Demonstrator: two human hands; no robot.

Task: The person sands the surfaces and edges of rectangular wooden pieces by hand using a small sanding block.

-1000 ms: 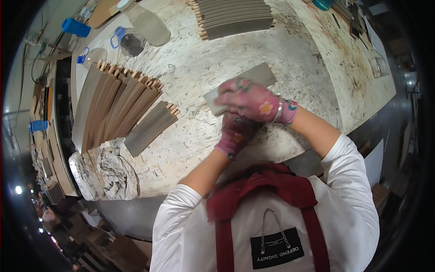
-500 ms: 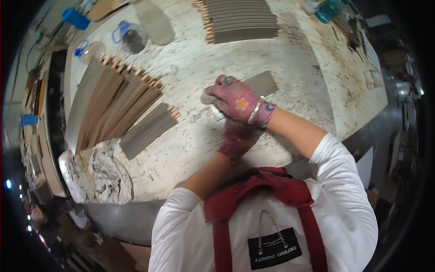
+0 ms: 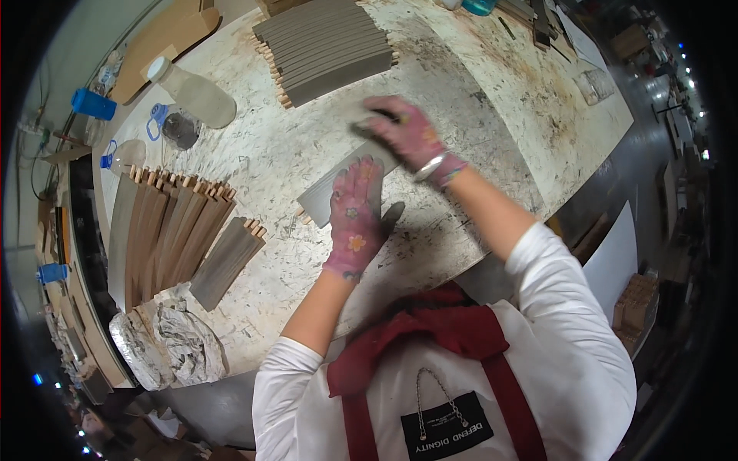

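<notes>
My left hand [image 3: 357, 211], in a pink flowered glove with dark fingertips, lies flat on a grey wooden slat [image 3: 323, 192]. Its fingers are stretched out and the thumb points to the right. Small pale dowels stick out of the slat's left end. Over the slat's far right end is my right hand [image 3: 411, 138], gloved alike, with bent fingers. Motion smears its fingertips, and whether anything sits between them cannot be made out.
A stack of grey slats [image 3: 323, 50] with dowelled ends lies at the back. More dowelled slats [image 3: 165, 230] fan out at the left, beside a shorter pair [image 3: 227, 261]. Bottles [image 3: 200, 96] stand at the back left. A crumpled whitish bundle [image 3: 184, 346] rests on the near left edge.
My hands have come apart: the left now lies flat on the slat, the right has moved off to its far end. The white bristly thing seen near the hands no longer shows. The view has shifted.
</notes>
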